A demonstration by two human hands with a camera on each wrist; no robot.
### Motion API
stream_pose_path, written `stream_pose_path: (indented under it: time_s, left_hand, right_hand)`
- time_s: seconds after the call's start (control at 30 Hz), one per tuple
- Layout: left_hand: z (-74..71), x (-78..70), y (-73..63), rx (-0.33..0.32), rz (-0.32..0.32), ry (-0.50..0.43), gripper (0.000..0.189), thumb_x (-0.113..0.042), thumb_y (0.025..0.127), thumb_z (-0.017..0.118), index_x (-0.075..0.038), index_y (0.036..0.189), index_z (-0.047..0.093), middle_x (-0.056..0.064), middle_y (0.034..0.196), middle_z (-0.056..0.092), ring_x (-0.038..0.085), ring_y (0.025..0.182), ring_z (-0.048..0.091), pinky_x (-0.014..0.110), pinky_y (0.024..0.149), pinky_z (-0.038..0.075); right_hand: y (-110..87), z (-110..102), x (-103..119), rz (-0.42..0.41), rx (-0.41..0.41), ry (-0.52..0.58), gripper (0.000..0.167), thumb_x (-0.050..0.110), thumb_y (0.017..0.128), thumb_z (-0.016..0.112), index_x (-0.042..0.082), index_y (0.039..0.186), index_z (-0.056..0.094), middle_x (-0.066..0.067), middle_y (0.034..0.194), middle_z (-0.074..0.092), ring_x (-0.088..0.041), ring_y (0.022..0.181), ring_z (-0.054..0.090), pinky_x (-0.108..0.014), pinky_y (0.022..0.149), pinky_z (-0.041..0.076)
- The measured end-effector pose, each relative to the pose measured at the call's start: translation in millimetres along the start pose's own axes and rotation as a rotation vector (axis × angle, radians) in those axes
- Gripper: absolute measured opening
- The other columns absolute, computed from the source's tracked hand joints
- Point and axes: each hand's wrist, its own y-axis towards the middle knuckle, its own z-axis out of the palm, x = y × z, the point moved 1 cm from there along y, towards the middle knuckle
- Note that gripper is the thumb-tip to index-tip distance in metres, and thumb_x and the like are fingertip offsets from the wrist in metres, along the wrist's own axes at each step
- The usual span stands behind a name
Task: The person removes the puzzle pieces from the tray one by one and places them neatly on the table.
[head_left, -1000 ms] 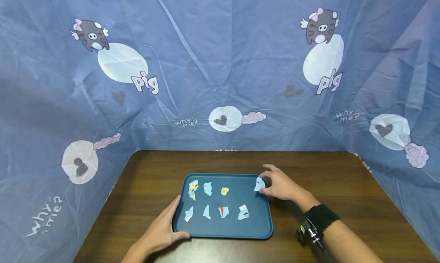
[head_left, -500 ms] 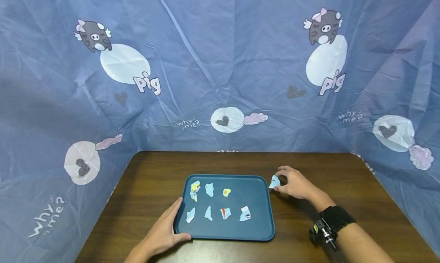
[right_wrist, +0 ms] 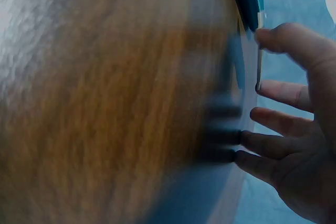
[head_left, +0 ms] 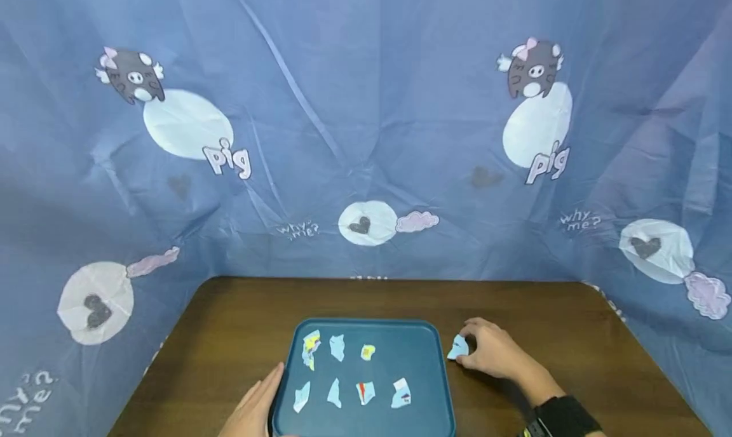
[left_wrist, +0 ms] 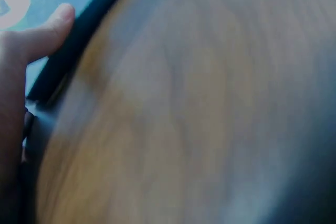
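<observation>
In the head view, my right hand [head_left: 494,356] pinches a thin, light blue irregular flat piece [head_left: 458,348] with a dark mark, just right of the dark teal tray [head_left: 426,386]. The right wrist view shows this piece [right_wrist: 259,66] edge-on between thumb and index finger, the other fingers spread. Whether it touches the table is unclear. My left hand [head_left: 253,404] rests along the tray's left edge with extended fingers; its lower part is cut off. In the left wrist view, the left thumb [left_wrist: 47,36] lies over the tray rim [left_wrist: 86,30].
Several similar flat pieces lie apart in two rows on the tray, among them a yellow one [head_left: 368,352] and one with a red stripe [head_left: 365,392]. Brown wooden table [head_left: 515,303] surrounds the tray. A blue printed cloth [head_left: 377,132] hangs behind and at both sides.
My right hand has carried the pinched piece rightward from above the tray's far right corner to outside its right edge. My left hand stays at the tray. The head view has tilted up.
</observation>
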Motion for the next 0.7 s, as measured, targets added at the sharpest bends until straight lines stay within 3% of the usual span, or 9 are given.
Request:
stream_pose_path:
  time_s: [0.1, 0.17, 0.23, 0.33, 0.43, 0.57, 0.67, 0.7]
  left_hand:
    - [-3.1, 1.2, -4.7, -0.032, 0.034, 0.003, 0.121, -0.079, 0.069, 0.072, 0.000, 0.154, 0.035, 0.021, 0.144, 0.054, 0.032, 0.124, 0.057, 0.012, 0.111, 0.022]
    - [-7.1, 2.5, -6.3, -0.025, 0.061, -0.006, 0.123, -0.081, 0.069, 0.070, 0.004, 0.151, 0.037, 0.023, 0.145, 0.053, 0.032, 0.127, 0.056, 0.005, 0.112, 0.009]
    - [-9.5, 1.3, -7.3, 0.002, 0.064, -0.024, 0.124, -0.082, 0.069, 0.069, 0.006, 0.150, 0.037, 0.025, 0.146, 0.050, 0.034, 0.129, 0.053, 0.004, 0.112, 0.003]
    - [-11.8, -1.8, -6.7, 0.033, 0.009, -0.046, 0.127, -0.081, 0.065, 0.073, 0.004, 0.151, 0.038, 0.024, 0.150, 0.047, 0.039, 0.131, 0.050, 0.003, 0.111, 0.000]
    - [-15.9, -1.7, -4.9, 0.082, -0.067, -0.054, 0.127, -0.079, 0.063, 0.075, 0.000, 0.154, 0.035, 0.020, 0.155, 0.042, 0.040, 0.136, 0.046, 0.005, 0.112, -0.002]
    - [-16.5, -6.4, -2.1, 0.171, -0.157, -0.074, 0.129, -0.078, 0.064, 0.077, -0.003, 0.157, 0.031, 0.017, 0.159, 0.037, 0.040, 0.140, 0.041, 0.034, 0.121, 0.020]
    - [-13.0, -12.6, -0.1, 0.198, -0.161, -0.095, 0.129, -0.077, 0.065, 0.077, -0.001, 0.157, 0.029, 0.019, 0.158, 0.037, 0.041, 0.139, 0.042, 0.032, 0.122, 0.019]
    - [-11.6, -14.8, 0.8, 0.189, -0.143, -0.100, 0.128, -0.076, 0.065, 0.077, 0.001, 0.157, 0.030, 0.021, 0.158, 0.038, 0.042, 0.139, 0.042, 0.025, 0.122, 0.014]
  right_hand:
    - [-2.1, -5, 2, -0.003, 0.036, -0.019, 0.045, 0.033, 0.078, 0.085, 0.005, 0.110, 0.071, -0.023, 0.134, 0.057, -0.045, 0.120, 0.057, -0.061, 0.089, 0.052]
    - [2.4, -6, -2, -0.010, 0.047, -0.028, 0.043, 0.031, 0.079, 0.085, 0.006, 0.110, 0.071, -0.024, 0.138, 0.055, -0.045, 0.122, 0.055, -0.058, 0.090, 0.053]
    - [4.7, -7, -9, -0.022, 0.047, -0.036, 0.041, 0.029, 0.079, 0.085, 0.005, 0.110, 0.072, -0.025, 0.140, 0.052, -0.045, 0.125, 0.054, -0.056, 0.091, 0.053]
    - [7.2, -6, -17, -0.041, 0.029, -0.038, 0.038, 0.027, 0.080, 0.084, 0.006, 0.109, 0.072, -0.027, 0.144, 0.047, -0.046, 0.128, 0.050, -0.055, 0.093, 0.052]
    - [13.4, -1, -21, -0.041, 0.015, -0.027, 0.037, 0.029, 0.081, 0.084, 0.007, 0.109, 0.073, -0.029, 0.147, 0.043, -0.048, 0.132, 0.045, -0.056, 0.097, 0.050]
    - [13.7, 1, -25, 0.005, 0.027, -0.012, 0.039, 0.029, 0.081, 0.084, 0.009, 0.112, 0.072, -0.029, 0.150, 0.039, -0.050, 0.135, 0.039, -0.059, 0.101, 0.046]
    - [5.5, -3, -29, 0.038, 0.053, -0.004, 0.042, 0.027, 0.082, 0.084, 0.008, 0.117, 0.071, -0.031, 0.150, 0.037, -0.052, 0.136, 0.037, -0.062, 0.102, 0.044]
    - [1.6, -4, -31, 0.054, 0.061, -0.003, 0.043, 0.026, 0.082, 0.083, 0.009, 0.119, 0.070, -0.030, 0.151, 0.036, -0.052, 0.136, 0.036, -0.062, 0.103, 0.043]
